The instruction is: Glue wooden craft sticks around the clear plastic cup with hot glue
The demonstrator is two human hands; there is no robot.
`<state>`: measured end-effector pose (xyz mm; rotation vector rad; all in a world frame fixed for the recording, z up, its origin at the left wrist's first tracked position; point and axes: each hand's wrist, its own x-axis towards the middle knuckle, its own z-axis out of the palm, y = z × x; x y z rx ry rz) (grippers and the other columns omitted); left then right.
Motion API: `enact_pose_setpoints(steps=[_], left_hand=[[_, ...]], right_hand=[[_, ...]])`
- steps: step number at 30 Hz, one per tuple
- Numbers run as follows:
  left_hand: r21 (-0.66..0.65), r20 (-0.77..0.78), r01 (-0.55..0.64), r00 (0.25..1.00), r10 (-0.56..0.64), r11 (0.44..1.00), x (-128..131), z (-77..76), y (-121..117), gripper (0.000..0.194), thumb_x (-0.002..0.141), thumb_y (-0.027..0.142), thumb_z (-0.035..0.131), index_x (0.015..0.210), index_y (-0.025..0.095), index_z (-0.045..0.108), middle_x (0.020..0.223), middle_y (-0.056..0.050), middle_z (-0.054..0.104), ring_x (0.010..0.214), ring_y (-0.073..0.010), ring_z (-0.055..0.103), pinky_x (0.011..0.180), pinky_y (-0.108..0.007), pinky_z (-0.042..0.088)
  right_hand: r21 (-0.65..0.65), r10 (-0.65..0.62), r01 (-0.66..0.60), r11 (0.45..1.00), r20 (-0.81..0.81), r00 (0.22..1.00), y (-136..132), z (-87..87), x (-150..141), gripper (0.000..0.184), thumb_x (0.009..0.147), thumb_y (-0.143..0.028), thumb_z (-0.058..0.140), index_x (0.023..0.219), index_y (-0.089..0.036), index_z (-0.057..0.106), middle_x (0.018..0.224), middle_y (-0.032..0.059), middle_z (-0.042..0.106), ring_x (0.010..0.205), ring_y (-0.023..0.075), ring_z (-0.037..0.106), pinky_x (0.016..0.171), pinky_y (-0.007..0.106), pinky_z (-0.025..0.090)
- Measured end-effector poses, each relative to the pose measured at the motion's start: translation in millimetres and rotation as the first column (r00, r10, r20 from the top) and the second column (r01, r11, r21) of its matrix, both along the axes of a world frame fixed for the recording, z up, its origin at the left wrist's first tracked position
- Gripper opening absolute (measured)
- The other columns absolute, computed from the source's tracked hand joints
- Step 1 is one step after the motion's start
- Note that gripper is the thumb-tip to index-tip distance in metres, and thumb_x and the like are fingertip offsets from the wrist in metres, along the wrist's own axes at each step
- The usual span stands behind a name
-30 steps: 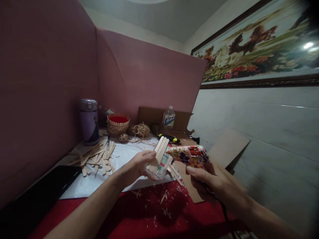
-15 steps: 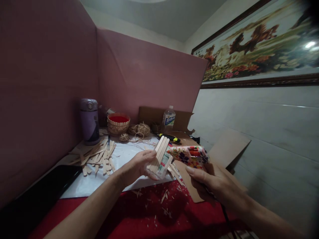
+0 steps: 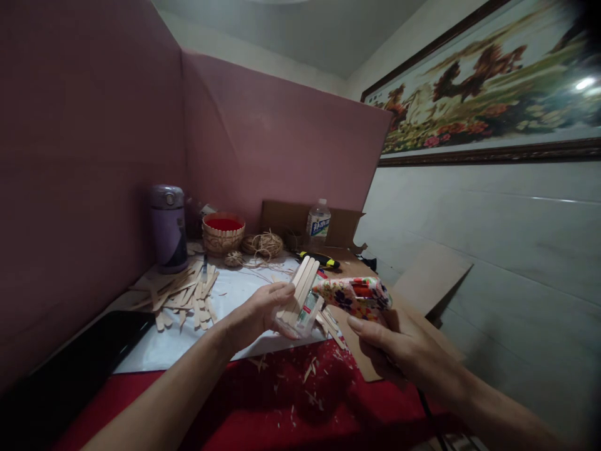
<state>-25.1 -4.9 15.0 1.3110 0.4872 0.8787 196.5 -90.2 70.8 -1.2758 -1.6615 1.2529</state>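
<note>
My left hand [image 3: 270, 308] grips a small clear plastic container [image 3: 307, 321] with a printed label, tilted over the table. Several pale craft sticks [image 3: 303, 285] lie side by side along the container's face, near my thumb. In my right hand [image 3: 392, 341] is a flower-patterned glue gun [image 3: 350, 295], fingers wrapped round its handle, a dark cord hanging below. The nozzle points left at the container, close to the edge of the sticks; whether it touches cannot be made out. Loose craft sticks [image 3: 331, 327] lie beneath, beside a brown cardboard piece [image 3: 359, 351].
A pile of craft sticks [image 3: 188, 294] lies left on white paper, near a purple flask [image 3: 168, 230] and black phone-like slab [image 3: 94, 357]. Behind stand a stick-edged bowl [image 3: 223, 241], twine [image 3: 265, 245], a plastic bottle [image 3: 319, 225] and a yellow-black cutter [image 3: 322, 260]. Scraps litter the red cloth [image 3: 263, 407].
The glue gun has shifted slightly left, its nozzle a little closer to the container. My left hand, container and sticks have stayed almost still.
</note>
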Motion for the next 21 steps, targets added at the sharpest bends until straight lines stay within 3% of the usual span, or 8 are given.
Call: enact_pose_setpoints(steps=[7,21], left_hand=[[-0.013,-0.014,-0.013,1.000,0.013,1.000,0.5,1.2,-1.2,0.049,0.081,0.050,0.060,0.114,0.014,0.062,0.099,-0.013,0.066,0.081,-0.0211,0.065,0.056,-0.028,0.057],[-0.028,-0.027,-0.026,0.999,0.025,0.999,1.0,2.3,-3.3,0.058,0.076,0.054,0.064,0.117,0.013,0.059,0.102,-0.015,0.066,0.081,-0.0218,0.065,0.055,-0.028,0.056]], right_hand=[[0.006,-0.024,0.024,1.000,-0.001,1.000,3.1,-5.8,4.1,0.052,0.082,-0.061,0.056,0.056,-0.021,0.037,0.045,-0.0073,0.034,0.037,0.0044,0.028,0.036,0.020,0.021],[0.046,-0.049,0.049,0.998,-0.011,0.999,4.2,3.6,-0.4,0.045,0.080,-0.059,0.059,0.064,-0.020,0.041,0.048,-0.0081,0.035,0.037,0.0043,0.027,0.034,0.019,0.019]])
